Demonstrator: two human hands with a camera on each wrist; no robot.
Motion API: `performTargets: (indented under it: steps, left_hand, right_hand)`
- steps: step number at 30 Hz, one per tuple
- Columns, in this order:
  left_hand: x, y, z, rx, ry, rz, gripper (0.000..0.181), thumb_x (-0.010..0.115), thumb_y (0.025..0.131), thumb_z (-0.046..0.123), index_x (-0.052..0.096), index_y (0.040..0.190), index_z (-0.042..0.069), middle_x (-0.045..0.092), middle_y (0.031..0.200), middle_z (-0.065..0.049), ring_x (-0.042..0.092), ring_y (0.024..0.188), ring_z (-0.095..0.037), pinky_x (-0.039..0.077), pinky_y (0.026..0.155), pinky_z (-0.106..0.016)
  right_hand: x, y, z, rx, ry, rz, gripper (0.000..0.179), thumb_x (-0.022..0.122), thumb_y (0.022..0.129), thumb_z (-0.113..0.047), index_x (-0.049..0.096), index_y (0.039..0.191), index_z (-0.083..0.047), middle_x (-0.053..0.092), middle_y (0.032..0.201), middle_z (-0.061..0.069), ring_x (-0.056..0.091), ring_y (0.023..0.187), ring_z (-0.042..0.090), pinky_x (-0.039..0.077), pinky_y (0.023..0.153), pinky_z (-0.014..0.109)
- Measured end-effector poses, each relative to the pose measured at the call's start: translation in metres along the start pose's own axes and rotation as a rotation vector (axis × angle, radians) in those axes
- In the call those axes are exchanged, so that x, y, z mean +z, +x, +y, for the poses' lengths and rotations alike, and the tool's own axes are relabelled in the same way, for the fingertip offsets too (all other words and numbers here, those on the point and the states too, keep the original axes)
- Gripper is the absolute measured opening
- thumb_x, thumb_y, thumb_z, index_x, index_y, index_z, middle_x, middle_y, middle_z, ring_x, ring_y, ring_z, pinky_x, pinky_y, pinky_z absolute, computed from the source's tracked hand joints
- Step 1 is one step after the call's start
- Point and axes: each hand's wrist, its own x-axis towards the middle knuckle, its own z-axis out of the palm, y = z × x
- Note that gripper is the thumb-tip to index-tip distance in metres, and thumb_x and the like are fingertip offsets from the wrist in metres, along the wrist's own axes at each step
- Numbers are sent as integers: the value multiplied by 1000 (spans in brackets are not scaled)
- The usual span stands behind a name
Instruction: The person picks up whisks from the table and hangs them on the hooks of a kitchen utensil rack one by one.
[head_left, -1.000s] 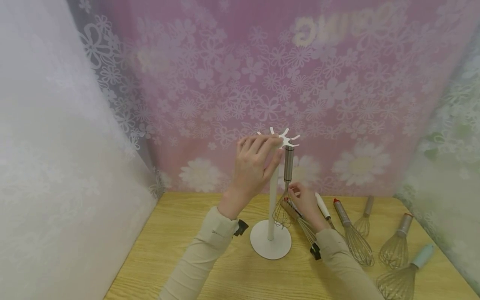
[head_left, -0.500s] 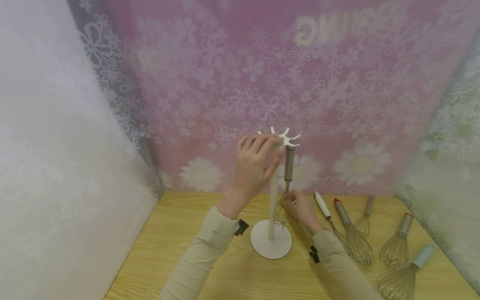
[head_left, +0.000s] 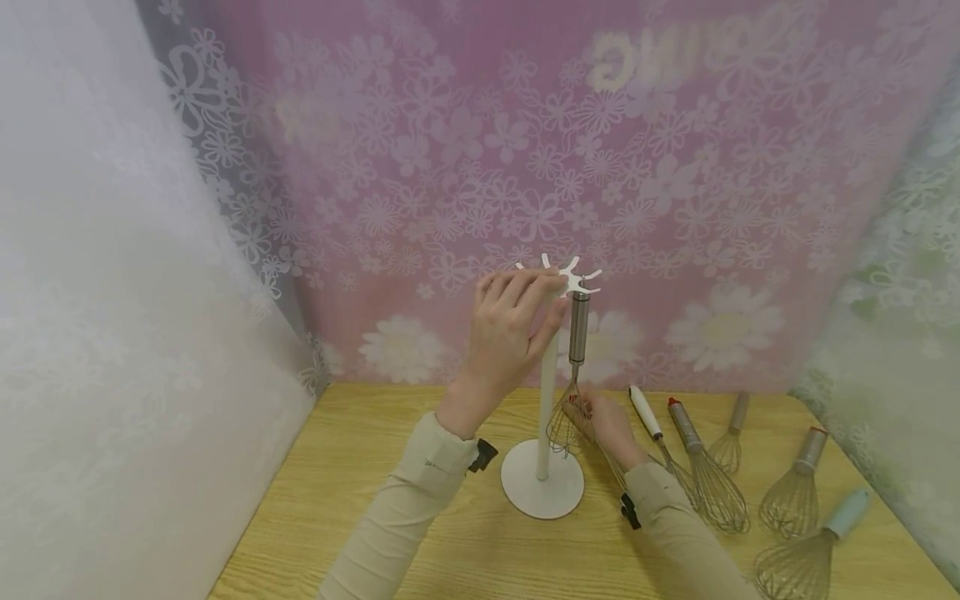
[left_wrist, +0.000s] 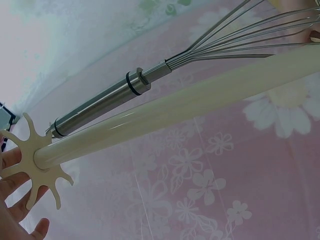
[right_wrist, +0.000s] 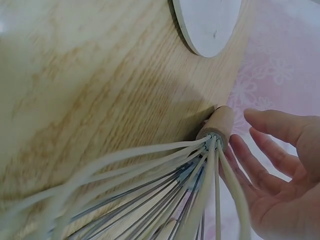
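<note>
A white stand [head_left: 548, 392] with a ring of curved hooks at its top stands on a round base. From one hook hangs a metal whisk [head_left: 578, 329], its wire loops downward beside the pole. My left hand [head_left: 510, 321] rests on the hook ring, fingers extended over it and thumb apart. Low beside the hanging whisk is my right hand [head_left: 607, 421]. In the right wrist view its fingers lie loose at the wooden handle of a whisk with pale wires [right_wrist: 220, 122], the thumb away from it. Metal wires of another whisk [right_wrist: 165, 192] show beneath.
To the right on the wooden table [head_left: 375, 467] lie a white-handled whisk [head_left: 645, 412], a red-tipped whisk [head_left: 684, 425], a small whisk [head_left: 738, 412], a wide whisk [head_left: 808, 454] and a light-blue-handled whisk [head_left: 849, 512]. A flowered curtain [head_left: 465, 167] stands behind.
My right hand has come down from the hanging whisk's neck to the wooden-handled whisk lower down. My left hand and the stand have stayed in place.
</note>
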Motion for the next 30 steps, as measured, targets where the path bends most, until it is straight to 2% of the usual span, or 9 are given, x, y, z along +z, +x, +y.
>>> performTargets:
  steps: [2, 5, 10, 12, 16, 20, 24, 28, 30]
  left_hand:
    - [0, 0, 0, 1, 0, 0, 29, 53, 105, 33, 71, 117, 14, 69, 119, -2, 61, 111, -22, 40, 104, -41]
    - [-1, -1, -1, 3, 4, -1, 33, 48, 107, 36, 71, 117, 14, 69, 118, -2, 61, 111, -22, 41, 103, -41]
    - [-1, -1, -1, 6, 8, -2, 43, 39, 110, 41, 71, 117, 14, 70, 118, -2, 61, 110, -22, 41, 103, -41]
    - [-1, -1, -1, 7, 9, -1, 44, 38, 110, 42, 71, 117, 14, 69, 118, -2, 61, 110, -22, 41, 103, -41]
    - [-1, 0, -1, 8, 6, 0, 45, 37, 110, 42, 71, 117, 14, 69, 119, -2, 61, 111, -22, 41, 103, -41]
    - [-1, 0, -1, 8, 7, 2, 47, 35, 110, 43, 71, 117, 14, 70, 118, -2, 61, 111, -22, 41, 102, -41]
    - [0, -1, -1, 9, 9, 7, 46, 36, 110, 43, 71, 116, 14, 70, 118, -2, 61, 110, -22, 41, 102, -42]
    - [0, -1, -1, 11, 6, 10, 40, 42, 109, 40, 71, 117, 14, 70, 119, -2, 61, 111, -22, 41, 103, -42]
    - [0, -1, -1, 10, 4, 9, 38, 43, 109, 39, 71, 117, 14, 70, 119, -2, 61, 111, -22, 40, 103, -42]
  right_hand:
    - [0, 1, -1, 14, -21, -17, 28, 67, 98, -28, 68, 97, 0, 72, 89, 18, 68, 73, 31, 54, 61, 42]
    - [0, 2, -2, 42, -23, -45, 31, 66, 99, -29, 69, 94, 1, 70, 80, 15, 62, 63, 23, 48, 54, 35]
    - [1, 2, -5, 79, 1, -79, 22, 67, 99, -20, 68, 90, 0, 63, 74, 11, 51, 60, 19, 42, 55, 32]
    - [1, 2, -5, 68, -3, -89, 20, 67, 99, -19, 67, 90, -1, 63, 75, 11, 51, 62, 19, 43, 57, 33]
    - [2, 4, -5, 48, -17, -107, 26, 67, 99, -24, 69, 89, -1, 63, 75, 11, 52, 62, 18, 44, 57, 33]
    - [2, 5, -7, 34, -56, -126, 27, 66, 100, -21, 67, 84, 1, 59, 70, 11, 47, 58, 17, 39, 54, 31]
    - [2, 4, -8, -19, -96, -117, 24, 66, 99, -19, 69, 88, 2, 63, 72, 11, 52, 59, 20, 45, 55, 35]
    - [3, 1, -8, -35, -42, -112, 34, 64, 99, -30, 72, 92, 3, 68, 76, 13, 58, 61, 21, 50, 58, 37]
    - [3, 1, -8, -40, -9, -124, 37, 63, 99, -32, 72, 89, 3, 66, 71, 14, 55, 57, 20, 47, 55, 36]
